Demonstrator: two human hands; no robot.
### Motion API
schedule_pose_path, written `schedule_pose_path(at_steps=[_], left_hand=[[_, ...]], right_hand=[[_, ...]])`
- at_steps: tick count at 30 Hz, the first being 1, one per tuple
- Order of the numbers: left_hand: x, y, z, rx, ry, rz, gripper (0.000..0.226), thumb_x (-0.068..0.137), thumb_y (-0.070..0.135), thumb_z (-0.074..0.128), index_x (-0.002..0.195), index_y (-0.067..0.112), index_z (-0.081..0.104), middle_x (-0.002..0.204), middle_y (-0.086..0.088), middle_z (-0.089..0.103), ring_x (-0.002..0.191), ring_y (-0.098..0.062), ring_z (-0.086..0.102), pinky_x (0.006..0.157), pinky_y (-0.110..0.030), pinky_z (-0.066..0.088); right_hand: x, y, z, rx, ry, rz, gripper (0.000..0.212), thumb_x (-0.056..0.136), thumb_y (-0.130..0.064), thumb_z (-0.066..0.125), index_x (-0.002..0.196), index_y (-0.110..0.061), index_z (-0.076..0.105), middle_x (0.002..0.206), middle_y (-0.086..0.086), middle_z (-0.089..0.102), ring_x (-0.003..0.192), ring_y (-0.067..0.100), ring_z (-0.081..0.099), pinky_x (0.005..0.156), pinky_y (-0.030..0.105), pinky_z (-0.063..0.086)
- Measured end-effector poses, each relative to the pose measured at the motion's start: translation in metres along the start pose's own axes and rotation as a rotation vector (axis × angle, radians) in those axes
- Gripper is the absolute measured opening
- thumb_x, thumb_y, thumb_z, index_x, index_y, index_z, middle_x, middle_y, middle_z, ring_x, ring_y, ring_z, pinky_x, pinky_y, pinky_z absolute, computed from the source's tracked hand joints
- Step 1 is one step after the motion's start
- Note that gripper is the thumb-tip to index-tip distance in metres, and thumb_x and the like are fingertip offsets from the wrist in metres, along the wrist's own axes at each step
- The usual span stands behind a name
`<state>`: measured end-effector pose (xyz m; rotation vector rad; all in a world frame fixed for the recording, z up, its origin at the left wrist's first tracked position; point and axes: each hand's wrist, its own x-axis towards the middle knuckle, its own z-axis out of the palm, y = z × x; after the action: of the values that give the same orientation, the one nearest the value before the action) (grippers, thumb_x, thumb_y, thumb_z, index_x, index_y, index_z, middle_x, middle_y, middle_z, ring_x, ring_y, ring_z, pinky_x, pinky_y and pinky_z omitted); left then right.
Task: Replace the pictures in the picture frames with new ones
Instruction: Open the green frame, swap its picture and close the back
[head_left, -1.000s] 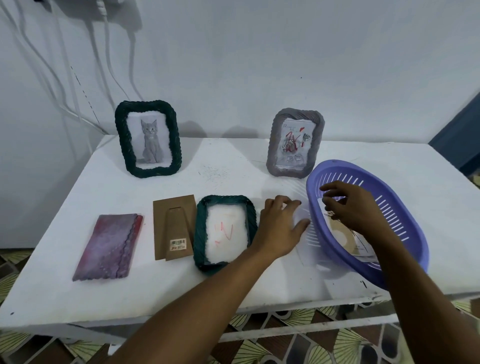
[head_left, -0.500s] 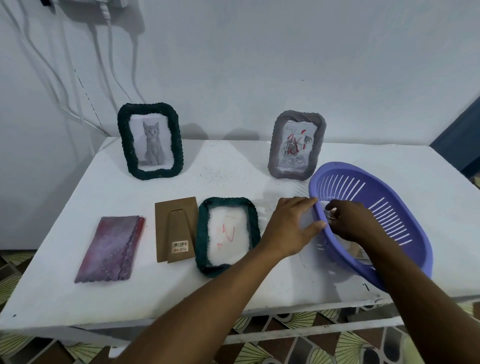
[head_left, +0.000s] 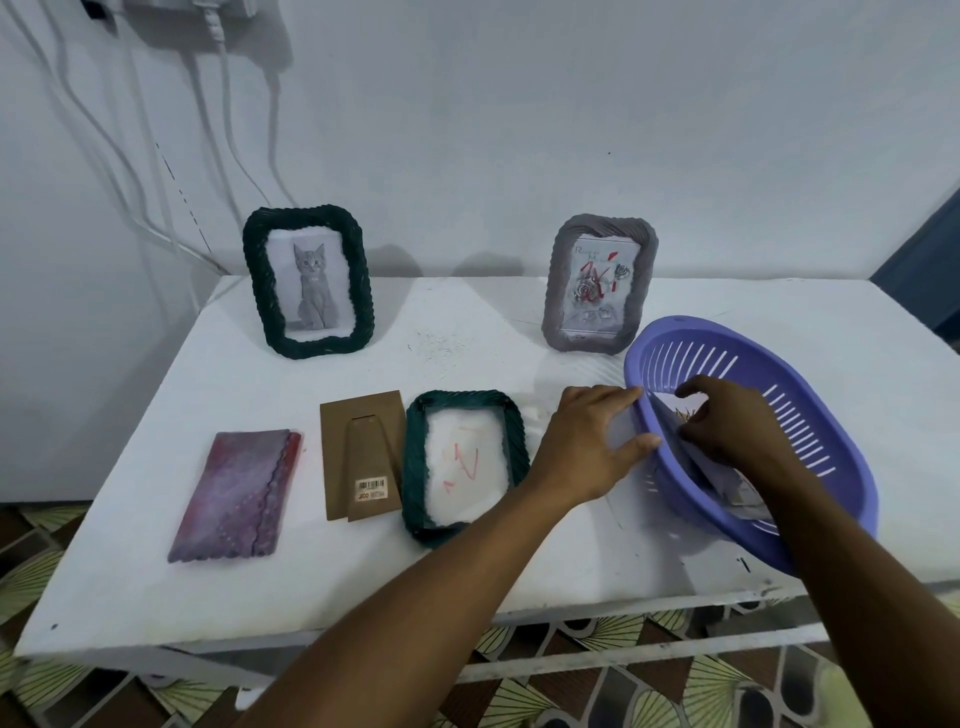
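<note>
Right hand (head_left: 727, 421) inside tilted purple basket (head_left: 810, 415), fingers curled, pinching paper picture (head_left: 675, 413). Left hand (head_left: 592, 447) spread, fingers straight, pressed on basket's outer rim, gripping nothing. Green frame (head_left: 462, 462) lies face down, back open, just left of left hand; brown backing board (head_left: 363, 457) beside it. Cat frame (head_left: 309, 283), grey frame (head_left: 597, 286) upright at back of table (head_left: 467, 338).

Left hand (head_left: 587, 447), right hand (head_left: 727, 423) bare; forearms (head_left: 415, 597) bare.

Hands (head_left: 727, 421) at purple basket (head_left: 821, 441) of pictures (head_left: 740, 488)
</note>
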<state>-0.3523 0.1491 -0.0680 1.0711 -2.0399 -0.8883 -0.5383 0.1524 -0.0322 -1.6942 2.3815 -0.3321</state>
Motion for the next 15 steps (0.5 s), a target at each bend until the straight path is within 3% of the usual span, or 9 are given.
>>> schedule_pose_path(at_steps=[3,8,12,15], left_hand=[[-0.001,0.001,-0.001,-0.008,-0.007,-0.007,0.063,0.087,0.045,0.065,0.14,0.016,0.049,0.137,-0.003,0.053,0.126,-0.02,0.038,0.104,-0.037,0.04],[-0.002,0.001,-0.001,-0.038,-0.017,-0.011,0.064,0.088,0.045,0.065,0.142,0.018,0.046,0.136,-0.004,0.052,0.125,-0.02,0.037,0.103,-0.035,0.039],[-0.006,-0.003,-0.006,-0.113,-0.027,-0.037,0.064,0.089,0.044,0.064,0.145,0.024,0.041,0.139,-0.002,0.049,0.129,-0.018,0.036,0.105,-0.032,0.036],[-0.008,-0.006,-0.017,-0.222,0.024,-0.064,0.06,0.089,0.037,0.066,0.143,0.023,0.043,0.135,-0.005,0.053,0.122,-0.016,0.046,0.101,-0.03,0.04]], right_hand=[[0.001,0.001,-0.002,0.031,-0.043,0.033,0.043,0.076,-0.014,0.079,0.116,-0.017,0.063,0.102,0.012,0.068,0.086,0.028,0.063,0.079,0.039,0.055],[0.001,0.003,-0.005,0.116,-0.076,0.037,0.034,0.082,-0.011,0.073,0.115,-0.016,0.063,0.075,0.0,0.066,0.067,0.015,0.061,0.066,0.03,0.05],[-0.002,0.003,-0.013,0.132,0.018,-0.031,0.042,0.082,-0.008,0.071,0.122,-0.016,0.061,0.095,0.009,0.071,0.081,0.022,0.061,0.072,0.028,0.041],[-0.006,-0.006,-0.03,0.248,0.169,-0.103,0.042,0.08,-0.006,0.068,0.118,-0.021,0.063,0.092,0.007,0.068,0.086,0.028,0.064,0.074,0.029,0.04]])
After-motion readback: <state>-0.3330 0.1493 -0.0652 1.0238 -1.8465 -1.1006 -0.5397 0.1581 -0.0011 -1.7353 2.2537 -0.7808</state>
